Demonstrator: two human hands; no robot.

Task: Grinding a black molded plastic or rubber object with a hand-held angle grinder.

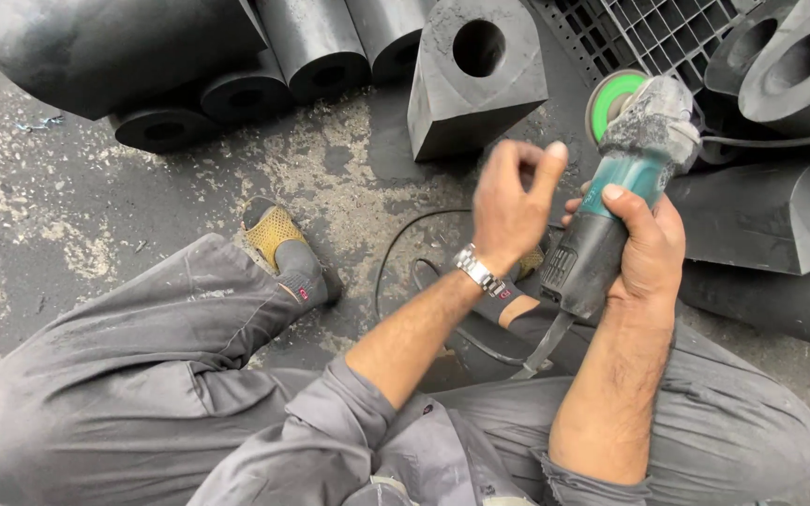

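Note:
My right hand (644, 245) grips the body of a teal and black angle grinder (616, 192), held upright with its dusty head and green disc (614, 94) pointing up and away. My left hand (511, 201), with a metal watch on the wrist, is raised just left of the grinder, fingers loosely curled and pinched; I cannot see anything in it. The grinder's black cable (405, 253) loops on the floor under my arms. I am squatting in grey trousers with yellow-topped sandals (278, 239).
Black rubber blocks with round holes lie around: a wedge-shaped one (475, 80) ahead, cylinders (236, 94) at the back left, more blocks (771, 215) at the right. A dark plastic grid crate (667, 28) is behind. The concrete floor (67, 215) is strewn with pale shavings.

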